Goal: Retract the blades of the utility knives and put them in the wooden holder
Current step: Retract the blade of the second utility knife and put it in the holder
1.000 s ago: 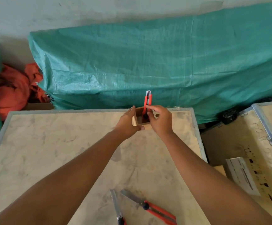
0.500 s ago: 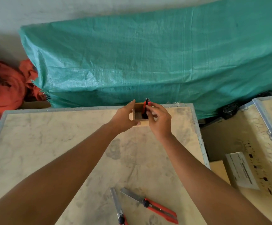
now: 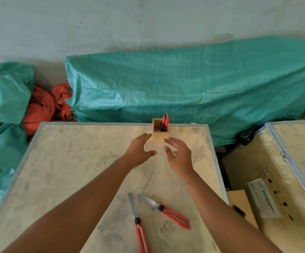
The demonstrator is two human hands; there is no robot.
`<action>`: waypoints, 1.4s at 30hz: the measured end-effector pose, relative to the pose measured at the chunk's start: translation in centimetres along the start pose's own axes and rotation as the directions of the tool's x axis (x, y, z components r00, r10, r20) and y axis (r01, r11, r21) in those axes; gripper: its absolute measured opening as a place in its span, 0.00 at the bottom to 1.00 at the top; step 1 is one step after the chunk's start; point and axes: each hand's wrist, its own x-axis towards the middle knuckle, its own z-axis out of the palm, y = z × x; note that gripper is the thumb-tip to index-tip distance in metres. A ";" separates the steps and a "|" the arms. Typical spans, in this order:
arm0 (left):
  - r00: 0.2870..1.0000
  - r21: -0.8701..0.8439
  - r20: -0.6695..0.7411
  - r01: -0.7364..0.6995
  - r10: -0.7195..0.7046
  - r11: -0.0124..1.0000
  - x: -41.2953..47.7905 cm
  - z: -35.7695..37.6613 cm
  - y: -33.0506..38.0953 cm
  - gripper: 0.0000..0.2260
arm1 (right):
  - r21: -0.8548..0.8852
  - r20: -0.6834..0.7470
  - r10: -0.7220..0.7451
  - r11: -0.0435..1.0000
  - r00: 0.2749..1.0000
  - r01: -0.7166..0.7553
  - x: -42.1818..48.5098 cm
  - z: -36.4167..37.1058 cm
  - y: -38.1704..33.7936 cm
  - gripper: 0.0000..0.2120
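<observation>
A small square wooden holder stands near the far edge of the table. One red utility knife stands upright inside it against the right wall. My left hand and my right hand hover just in front of the holder, fingers spread, holding nothing. Two more red utility knives lie near the front of the table with their blades extended: one points away from me, the other lies angled to its right.
A large green tarp covers something behind the table, with orange cloth to the left. A wooden crate with a white box on it stands to the right of the table.
My right hand has let go of the knife, which now stands in the holder. My left hand has released the holder. Both hands have drawn back toward me.
</observation>
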 end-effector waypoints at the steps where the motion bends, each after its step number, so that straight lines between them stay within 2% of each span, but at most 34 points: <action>1: 1.000 -0.005 -0.004 0.018 -0.018 1.000 -1.6 0.3 -0.3 0.35 | -0.005 0.034 0.006 1.000 0.999 -0.006 -1.5 -0.1 -0.1 0.14; 6: 0.993 -0.108 -0.005 0.120 -0.121 0.987 -10.7 3.0 -3.9 0.35 | -0.050 0.257 0.103 0.994 0.961 -0.093 -9.2 -0.1 0.9 0.13; 14: 0.933 -0.192 0.010 0.354 -0.359 0.915 -22.8 10.7 -9.6 0.33 | -0.194 0.584 0.160 0.979 0.796 -0.055 -17.6 1.5 3.3 0.15; 19: 0.901 -0.178 -0.057 0.415 -0.430 0.892 -26.1 14.7 -10.8 0.33 | -0.251 0.692 0.127 0.965 0.711 0.072 -19.4 3.1 4.1 0.19; 21: 0.896 -0.192 -0.049 0.426 -0.442 0.884 -26.4 15.9 -10.8 0.32 | -0.250 0.718 0.129 0.965 0.685 0.081 -19.6 3.8 3.7 0.20; 24: 0.896 -0.191 -0.040 0.428 -0.442 0.884 -26.5 17.0 -10.5 0.23 | -0.240 0.754 0.108 0.963 0.648 0.119 -19.9 5.1 3.1 0.22; 26: 0.896 -0.199 -0.056 0.423 -0.441 0.884 -26.6 17.4 -10.4 0.18 | -0.248 0.750 0.096 0.958 0.654 0.144 -20.0 5.7 3.0 0.22; 28: 0.894 -0.214 -0.073 0.419 -0.442 0.882 -26.6 17.7 -10.5 0.17 | -0.255 0.734 0.113 0.960 0.670 0.117 -20.1 6.2 3.2 0.20; 33: 0.914 -0.220 -0.095 0.368 -0.395 0.904 -27.3 17.9 -10.2 0.18 | -0.267 0.678 0.220 0.963 0.702 -0.044 -20.1 6.4 3.6 0.11; 36: 0.914 -0.227 -0.113 0.358 -0.390 0.906 -27.9 18.1 -10.0 0.15 | -0.222 0.668 0.267 0.962 0.695 -0.157 -20.0 5.9 4.1 0.09; 38: 0.921 -0.264 -0.090 0.346 -0.380 0.900 -28.2 17.8 -9.7 0.17 | -0.183 0.673 0.274 0.962 0.687 -0.204 -19.9 5.3 4.0 0.09; 42: 0.928 -0.419 0.015 0.344 -0.373 0.840 -28.9 15.8 -8.6 0.28 | -0.077 0.630 0.218 0.973 0.745 -0.219 -19.1 3.4 2.8 0.10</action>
